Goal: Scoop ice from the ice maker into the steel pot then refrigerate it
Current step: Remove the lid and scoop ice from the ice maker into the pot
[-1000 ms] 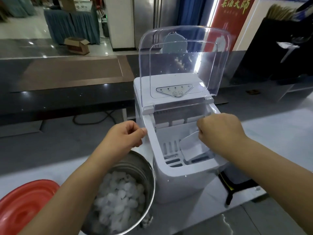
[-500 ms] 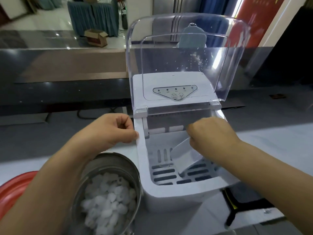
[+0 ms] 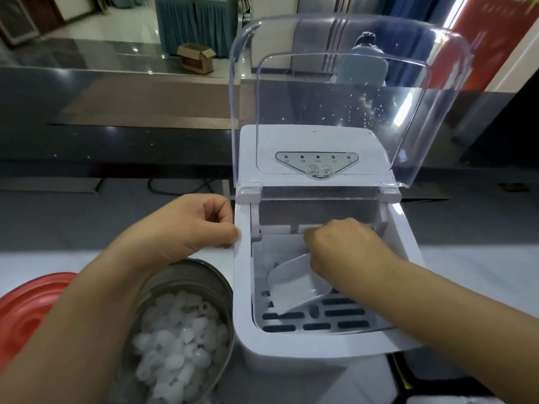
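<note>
The white ice maker (image 3: 294,349) stands in front of me with its clear lid (image 3: 344,91) raised. Inside, the slotted basket (image 3: 344,313) shows almost no ice. My right hand (image 3: 347,252) reaches into the basket and grips the handle of a white plastic scoop (image 3: 294,287), whose mouth tilts down onto the basket floor. My left hand (image 3: 189,228) rests with curled fingers against the machine's left wall, thumb at its edge. The steel pot (image 3: 204,281) sits left of the machine under my left forearm, holding a pile of ice (image 3: 178,345).
A red plastic lid (image 3: 26,310) lies at the left edge on the white counter (image 3: 466,266). A black and yellow object (image 3: 408,377) sits at the machine's lower right. A dark counter (image 3: 116,141) and a cardboard box (image 3: 195,58) lie beyond.
My head has moved closer and more over the machine. My right hand has pushed the scoop deeper and lower into the basket. My left hand stays at the machine's left wall.
</note>
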Motion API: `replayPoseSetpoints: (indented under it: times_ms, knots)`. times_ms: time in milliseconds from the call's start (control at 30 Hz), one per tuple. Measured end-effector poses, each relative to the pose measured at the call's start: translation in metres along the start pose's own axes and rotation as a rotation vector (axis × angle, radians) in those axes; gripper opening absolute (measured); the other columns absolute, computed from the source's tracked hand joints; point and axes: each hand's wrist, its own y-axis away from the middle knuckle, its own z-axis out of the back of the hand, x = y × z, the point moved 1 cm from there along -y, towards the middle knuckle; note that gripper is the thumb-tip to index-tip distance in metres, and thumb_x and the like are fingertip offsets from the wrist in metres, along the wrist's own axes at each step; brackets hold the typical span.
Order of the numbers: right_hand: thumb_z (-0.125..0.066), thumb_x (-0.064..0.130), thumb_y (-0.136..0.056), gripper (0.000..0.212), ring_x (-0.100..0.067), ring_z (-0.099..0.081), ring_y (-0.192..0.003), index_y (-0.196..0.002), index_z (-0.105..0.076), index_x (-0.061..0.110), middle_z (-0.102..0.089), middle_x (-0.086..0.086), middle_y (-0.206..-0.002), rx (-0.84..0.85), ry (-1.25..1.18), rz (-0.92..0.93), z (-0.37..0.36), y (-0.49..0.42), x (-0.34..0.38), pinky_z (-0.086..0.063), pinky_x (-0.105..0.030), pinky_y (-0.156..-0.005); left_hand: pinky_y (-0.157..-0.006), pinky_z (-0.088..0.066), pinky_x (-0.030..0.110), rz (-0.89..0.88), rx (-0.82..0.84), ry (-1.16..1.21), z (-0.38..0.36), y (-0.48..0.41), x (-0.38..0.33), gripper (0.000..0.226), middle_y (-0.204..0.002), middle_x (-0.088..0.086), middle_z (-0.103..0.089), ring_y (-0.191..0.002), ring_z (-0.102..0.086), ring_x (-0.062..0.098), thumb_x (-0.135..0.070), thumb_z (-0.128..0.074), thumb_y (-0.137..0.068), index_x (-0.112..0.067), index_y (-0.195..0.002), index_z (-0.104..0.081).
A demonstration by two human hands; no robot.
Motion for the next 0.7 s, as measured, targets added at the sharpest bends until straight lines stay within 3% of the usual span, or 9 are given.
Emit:
replayPoseSetpoints:
  times_ms: [100, 233, 333, 433, 533, 700]
  knots:
    - [-0.051, 0.004, -0.086, 0.014, -0.027, -0.053, -0.078, -0.093, -0.059, 0.014, -0.06, -0.008, -0.09, 0.095, -0.042, 0.032, -0.006, -0.002, 0.012, -0.035, -0.03, -0.062, -0.061, -0.042, 0.023, 0.0, -0.008, 0.009, -0.002, -0.001, 0.001, 0.019, -0.059, 0.001, -0.056, -0.057, -0.048, 0.012, -0.006, -0.07, -0.077, -0.009, -0.065, -0.056]
    - [-0.052, 0.007, -0.085, 0.011, -0.023, -0.049, -0.072, -0.087, -0.063, 0.01, -0.051, -0.005, -0.077, 0.214, -0.178, 0.0, -0.011, -0.004, 0.012, -0.042, -0.029, -0.063, -0.053, -0.042, 0.011, -0.004, -0.022, 0.02, -0.004, -0.001, 0.0, 0.019, -0.055, -0.003, -0.056, -0.05, -0.05, 0.004, 0.0, -0.066, -0.079, -0.007, -0.065, -0.054]
    - [-0.052, 0.012, -0.087, 0.01, -0.023, -0.057, -0.066, -0.083, -0.061, 0.008, -0.066, -0.012, -0.08, 0.366, -0.393, -0.047, -0.011, 0.003, 0.005, -0.05, -0.029, -0.064, -0.051, -0.041, 0.009, -0.009, -0.031, 0.045, -0.005, -0.001, 0.0, 0.022, -0.054, -0.004, -0.054, -0.049, -0.049, 0.003, 0.003, -0.065, -0.079, -0.007, -0.064, -0.053]
    - [-0.047, 0.008, -0.089, 0.014, -0.023, -0.066, -0.058, -0.076, -0.05, 0.011, -0.069, -0.009, -0.064, 0.522, -0.661, -0.11, -0.011, 0.009, 0.003, -0.055, -0.029, -0.06, -0.052, -0.042, 0.01, -0.01, -0.023, 0.043, -0.005, -0.002, -0.001, 0.023, -0.054, -0.005, -0.055, -0.051, -0.05, 0.003, 0.003, -0.064, -0.08, -0.008, -0.063, -0.052]
    - [-0.045, 0.004, -0.088, 0.016, -0.027, -0.069, -0.06, -0.074, -0.044, 0.012, -0.066, -0.006, -0.057, 0.505, -0.735, -0.117, -0.009, 0.008, -0.002, -0.058, -0.039, -0.069, -0.054, -0.043, 0.011, -0.012, -0.024, 0.037, -0.005, -0.001, -0.001, 0.023, -0.055, -0.003, -0.055, -0.052, -0.051, 0.004, 0.003, -0.064, -0.08, -0.007, -0.064, -0.052]
    - [-0.045, 0.003, -0.085, 0.014, -0.022, -0.068, -0.052, -0.074, -0.044, 0.011, -0.068, -0.008, -0.058, 0.416, -0.803, -0.169, -0.001, 0.009, -0.011, -0.053, -0.029, -0.056, -0.052, -0.043, 0.01, -0.026, -0.063, 0.058, -0.009, 0.003, -0.002, 0.022, -0.056, -0.001, -0.054, -0.051, -0.052, 0.004, 0.004, -0.063, -0.08, -0.005, -0.065, -0.051]
